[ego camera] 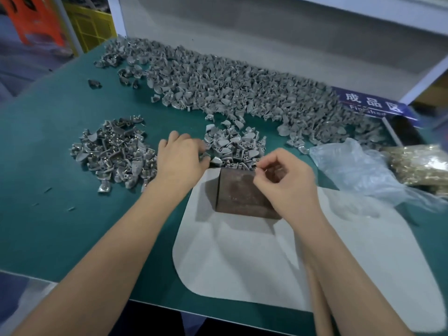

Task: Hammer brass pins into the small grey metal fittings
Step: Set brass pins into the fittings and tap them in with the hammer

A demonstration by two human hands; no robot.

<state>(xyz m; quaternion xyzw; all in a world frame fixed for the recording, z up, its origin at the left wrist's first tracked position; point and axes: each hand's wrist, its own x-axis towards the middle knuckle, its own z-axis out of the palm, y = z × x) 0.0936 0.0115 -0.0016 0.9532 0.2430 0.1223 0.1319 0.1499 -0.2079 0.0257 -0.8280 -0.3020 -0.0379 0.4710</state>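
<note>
A rusty brown metal block (240,190) stands on a white mat (254,258) on the green table. Just behind the block lies a small heap of grey fittings (236,146). My left hand (180,157) reaches to the near left edge of that heap, its fingertips pinching one grey fitting (205,155). My right hand (284,180) hovers over the block's right side with fingers curled and thumb and forefinger pinched together; what they hold is too small to make out. A bag of brass pins (419,166) lies at the far right.
A long bank of grey fittings (230,81) runs across the back of the table. A separate pile of fittings (114,151) lies to the left. Crumpled clear plastic (358,168) sits beside the pin bag. A blue sign (373,104) stands at the back right.
</note>
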